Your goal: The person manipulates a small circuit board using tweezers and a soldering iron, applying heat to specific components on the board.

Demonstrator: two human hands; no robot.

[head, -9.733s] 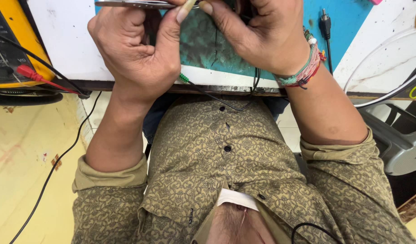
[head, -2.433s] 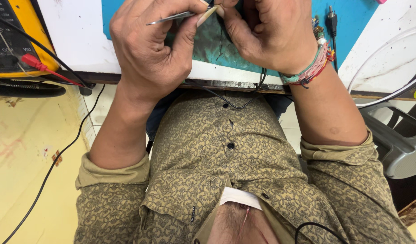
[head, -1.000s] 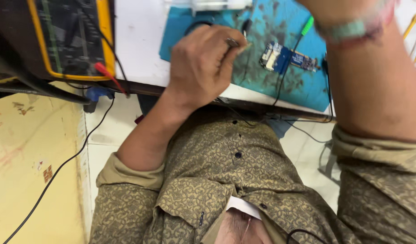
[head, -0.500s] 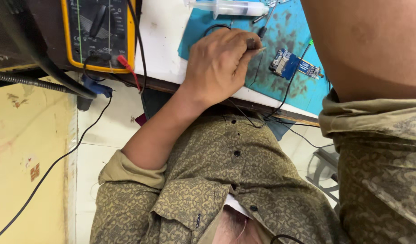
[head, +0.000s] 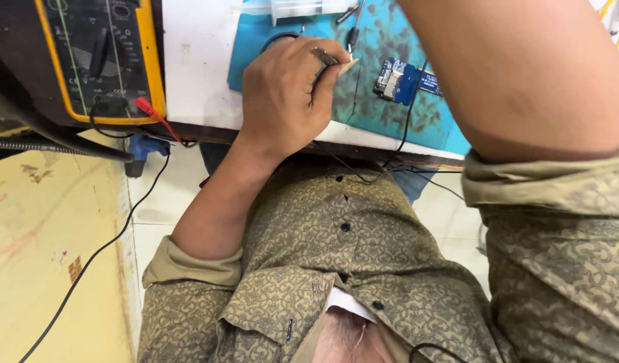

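Pinching a slim metal pair of tweezers [head: 326,56] between thumb and fingers, the left hand [head: 289,94] rested on the near edge of the teal work mat [head: 370,101], just above the middle of the frame. The tweezers' long axis ran from the knuckles toward the upper right, and their pale tip pointed at the small blue circuit board [head: 398,77], which lay on the mat just to the right of the hand, near but not touching. That hand was plainly the nearer one to the board. Of the right arm only the raised forearm [head: 524,74] showed, filling the upper right of the frame; its hand was out of view, so whether it held anything could not be told.

A thin black wire [head: 390,158] trailed from the board down over the table's front edge. At the top edge of the frame a clear plastic syringe [head: 296,8] lay across the mat's far side. Left of the mat stretched bare white tabletop [head: 195,74], and in the upper left sat a yellow-cased multimeter [head: 101,57] with a red probe plug [head: 147,106] in its socket. Below were an olive patterned shirt [head: 336,269] and a pale tiled floor [head: 168,195].
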